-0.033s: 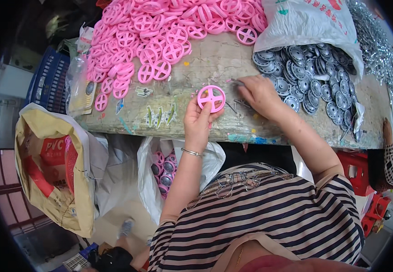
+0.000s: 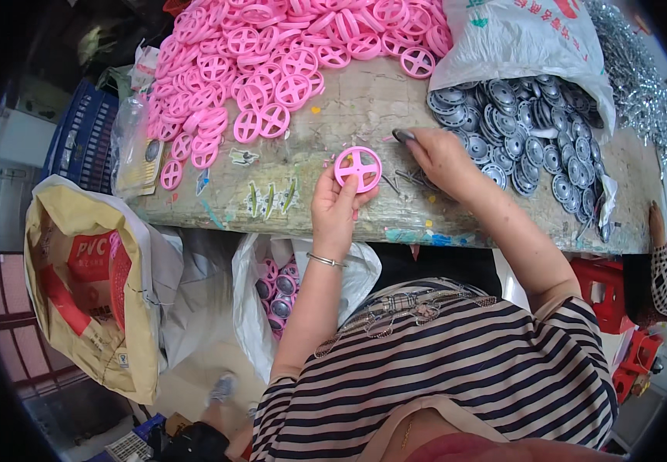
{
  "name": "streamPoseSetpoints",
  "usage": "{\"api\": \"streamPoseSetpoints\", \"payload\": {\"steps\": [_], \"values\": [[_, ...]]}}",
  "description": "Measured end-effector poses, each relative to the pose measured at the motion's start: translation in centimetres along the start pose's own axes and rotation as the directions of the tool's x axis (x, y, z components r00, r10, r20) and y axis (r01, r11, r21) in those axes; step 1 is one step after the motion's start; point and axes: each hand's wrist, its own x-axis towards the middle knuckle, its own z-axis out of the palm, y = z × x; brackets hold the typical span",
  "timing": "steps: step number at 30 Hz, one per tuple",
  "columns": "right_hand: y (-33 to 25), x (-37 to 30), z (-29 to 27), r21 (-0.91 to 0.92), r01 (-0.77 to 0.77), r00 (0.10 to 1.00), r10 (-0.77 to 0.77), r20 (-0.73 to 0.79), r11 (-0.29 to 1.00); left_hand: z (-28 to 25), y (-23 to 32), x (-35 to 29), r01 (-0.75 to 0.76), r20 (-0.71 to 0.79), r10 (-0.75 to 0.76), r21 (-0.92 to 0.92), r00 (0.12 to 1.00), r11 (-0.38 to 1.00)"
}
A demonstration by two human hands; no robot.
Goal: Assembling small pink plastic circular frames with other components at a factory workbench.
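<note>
Between the thumb and fingers of my left hand [image 2: 335,209], a pink plastic wheel [image 2: 359,169] with a cross of spokes is held up above the table's near edge. My right hand [image 2: 443,158] pinches a small dark grey disc [image 2: 403,135], tilted nearly edge-on, to the right of the wheel and apart from it. Beyond the wheel lies a large heap of the same pink wheels [image 2: 272,69]. Silvery-grey ridged discs [image 2: 514,146] spill from a white plastic sack [image 2: 522,42] just right of my right hand.
Thin dark bits [image 2: 397,183] and stickers [image 2: 272,199] lie on the worn table [image 2: 364,100]. Below its edge, a white bag [image 2: 356,266] holds pink wheels with grey centres [image 2: 282,296]. A yellowish sack [image 2: 145,308] stands at left; another person's arm [image 2: 661,262] shows at far right.
My right hand has shifted slightly and its fingers have turned, so the dark disc shows more plainly at the fingertips. My left hand and the pink wheel are almost unmoved.
</note>
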Motion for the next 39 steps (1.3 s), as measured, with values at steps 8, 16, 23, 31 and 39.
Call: {"api": "streamPoseSetpoints", "payload": {"steps": [8, 16, 23, 31, 39], "values": [[-5.4, 0.0, 0.6, 0.495, 0.157, 0.977, -0.06, -0.207, 0.855, 0.1, -0.3, 0.3, -0.063, 0.025, 0.063, 0.005, 0.998, 0.998], [-6.6, -0.2, -0.5, 0.683, 0.039, 0.992, 0.054, -0.114, 0.73, 0.7, -0.1, 0.2, -0.061, 0.033, 0.062, -0.046, 0.997, 0.997], [-6.1, -0.2, 1.4, 0.264, 0.234, 0.959, -0.177, -0.222, 0.936, -0.4, -1.2, 0.2, -0.094, 0.204, 0.121, -0.136, 0.971, 0.986], [-7.0, 0.4, 1.1, 0.723, -0.176, 0.974, 0.012, 0.225, 0.669, -0.3, -0.8, 0.0, -0.105, 0.193, 0.127, -0.121, 0.973, 0.987], [-6.8, 0.9, 2.0, 0.726, -0.228, 0.97, 0.088, 0.226, 0.649, -0.4, -0.6, 0.1, -0.134, 0.142, 0.143, -0.067, 0.979, 0.989]]}}
